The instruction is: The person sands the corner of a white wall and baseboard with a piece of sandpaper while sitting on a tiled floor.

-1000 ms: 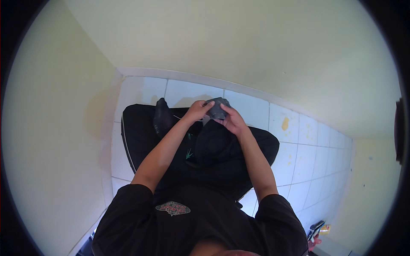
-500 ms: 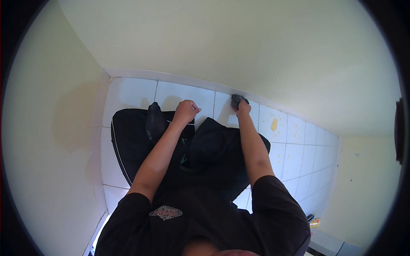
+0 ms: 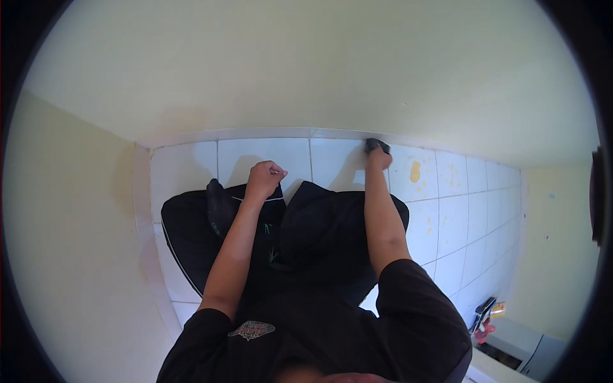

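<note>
Far ahead, beside the foot of the wall, my right hand [image 3: 379, 157] is closed on a small dark grey cloth bundle [image 3: 375, 143]; its exact kind is hard to make out. The bundle is at the white tiled floor by the skirting. My left hand [image 3: 265, 179] hovers past my lap with its fingers curled in, and nothing shows in it. A long black sock [image 3: 219, 207] with small pale print lies over my left thigh, next to my left forearm. Black cloth with green leaf marks [image 3: 273, 255] lies in the middle of my lap, partly hidden against my dark clothing.
A pale wall [image 3: 306, 64] rises just beyond the floor strip, and another wall [image 3: 70, 210] stands at my left. Yellow stains [image 3: 415, 172] mark the white tiles to the right. Several small items, one of them pink [image 3: 485, 332], lie by a light cabinet at the lower right.
My right hand has moved a little to the right along the skirting with the dark bundle. My left hand stays curled over the lap's far edge. The whole view has tilted and shifted slightly.
</note>
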`<state>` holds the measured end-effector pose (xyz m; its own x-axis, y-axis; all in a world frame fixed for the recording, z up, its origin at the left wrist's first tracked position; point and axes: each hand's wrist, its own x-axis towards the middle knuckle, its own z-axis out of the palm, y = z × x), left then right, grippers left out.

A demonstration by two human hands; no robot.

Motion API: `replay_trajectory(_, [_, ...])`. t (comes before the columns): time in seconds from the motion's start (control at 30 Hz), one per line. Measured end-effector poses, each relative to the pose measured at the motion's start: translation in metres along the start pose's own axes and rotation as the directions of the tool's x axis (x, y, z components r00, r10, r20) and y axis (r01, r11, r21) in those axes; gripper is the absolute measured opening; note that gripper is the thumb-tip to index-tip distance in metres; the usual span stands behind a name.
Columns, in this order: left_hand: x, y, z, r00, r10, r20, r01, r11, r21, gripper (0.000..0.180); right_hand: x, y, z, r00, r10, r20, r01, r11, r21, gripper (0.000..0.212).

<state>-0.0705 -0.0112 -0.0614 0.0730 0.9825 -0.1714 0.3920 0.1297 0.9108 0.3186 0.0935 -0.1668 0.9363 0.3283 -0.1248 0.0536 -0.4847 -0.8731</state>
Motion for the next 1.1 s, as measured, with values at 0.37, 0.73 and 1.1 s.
replay_trajectory(0.37, [0.001,-0.022,0.003,0.987,0.078,-0.139,-0.06,0.99,0.128,0.007,-0.038,-0.038,0.004,0.963,0.25,0.098,-0.267,0.933,0.242,0.04])
replay_trajectory(0.73, [0.006,0.006,0.018,0.955,-0.258,0.149,0.25,0.966,0.072,0.039,-0.044,-0.03,0.018,0.907,0.324,0.268,-0.408,0.834,0.372,0.034])
replay_trajectory(1.1, [0.007,-0.001,0.02,0.968,-0.216,0.129,0.198,0.97,0.144,0.035,-0.057,-0.053,0.002,0.991,0.082,0.109,-0.115,0.931,0.346,0.034])
